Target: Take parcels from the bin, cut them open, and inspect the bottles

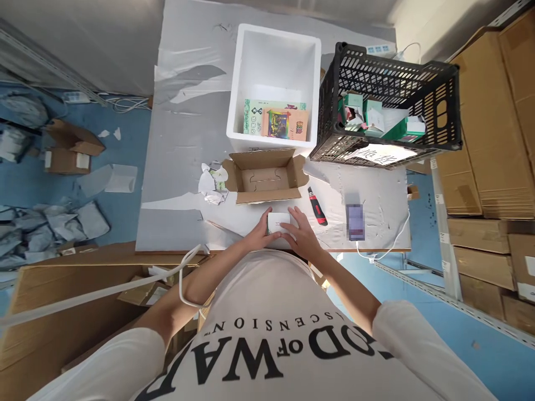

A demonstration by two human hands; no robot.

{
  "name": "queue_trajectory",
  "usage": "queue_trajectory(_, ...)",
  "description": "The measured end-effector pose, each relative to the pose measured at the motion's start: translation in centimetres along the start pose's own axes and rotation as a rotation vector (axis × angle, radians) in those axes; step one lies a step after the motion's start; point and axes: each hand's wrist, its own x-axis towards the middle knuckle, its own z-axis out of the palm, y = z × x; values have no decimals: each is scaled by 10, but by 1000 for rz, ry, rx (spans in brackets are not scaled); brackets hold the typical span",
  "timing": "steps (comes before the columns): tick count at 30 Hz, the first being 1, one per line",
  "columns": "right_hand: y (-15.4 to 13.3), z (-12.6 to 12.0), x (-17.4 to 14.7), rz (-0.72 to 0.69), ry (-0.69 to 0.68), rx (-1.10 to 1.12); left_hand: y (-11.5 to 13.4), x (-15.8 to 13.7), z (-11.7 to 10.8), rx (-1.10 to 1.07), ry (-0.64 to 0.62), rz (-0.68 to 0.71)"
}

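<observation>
Close to the table's front edge, a small white box (277,222) with a little green at its side is held between my two hands. My left hand (262,231) grips its left end, thumb along the near edge. On the right end lie the fingers of my right hand (301,231), somewhat spread over the top. Just beyond the hands, an open cardboard box (267,179) stands with its flaps folded out. A red and black utility knife (317,206) rests to the right of my right hand. Crumpled paper (213,182) lies left of the cardboard box.
Behind the cardboard box stands a white foam box (273,61) holding printed packs (276,120). A black plastic crate (388,106) with green and white boxes is at its right. A phone (355,222) on a white cable lies at the right. Cartons (480,128) are stacked beyond.
</observation>
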Motion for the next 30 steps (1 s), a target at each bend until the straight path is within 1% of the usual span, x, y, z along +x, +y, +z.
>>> queue_trajectory(2,1,-4,7,-40,-112,-21,0,-1,-6,7,-64,4)
queue_trajectory(5,0,-11,14,-34,-233,-73,6,-2,-12,35,-134,3)
queue_trajectory(8,-7,-15,17,-59,-299,-227,15,-3,-10,116,-165,-15)
queue_trajectory(12,-21,-16,19,-136,-337,-437,23,-2,-5,169,-151,-40)
queue_trajectory(14,-22,-19,23,-166,-361,-439,25,-1,-4,186,-142,-62)
queue_trajectory(16,-17,-26,28,-156,-387,-346,25,0,-5,183,-136,-64)
queue_trajectory(17,-13,-30,32,-122,-387,-269,25,-1,-6,176,-130,-55)
queue_trajectory(19,-2,-36,41,10,-342,-80,24,-1,-6,167,-113,-26)
queue_trajectory(22,14,-31,50,269,-178,160,24,-3,-4,164,-80,-4)
queue_trajectory(24,22,-19,52,397,-57,195,28,-3,-2,158,-40,-2)
queue_trajectory(25,24,-11,51,431,5,173,31,-3,-1,157,-16,9)
queue_trajectory(26,26,-4,48,438,73,131,34,-3,-1,161,7,29)
queue_trajectory(28,28,6,41,381,224,3,42,-3,1,185,31,83)
queue_trajectory(29,28,9,37,316,292,-70,45,-3,1,202,34,112)
queue_trajectory(30,27,9,33,223,334,-136,47,-4,1,218,37,140)
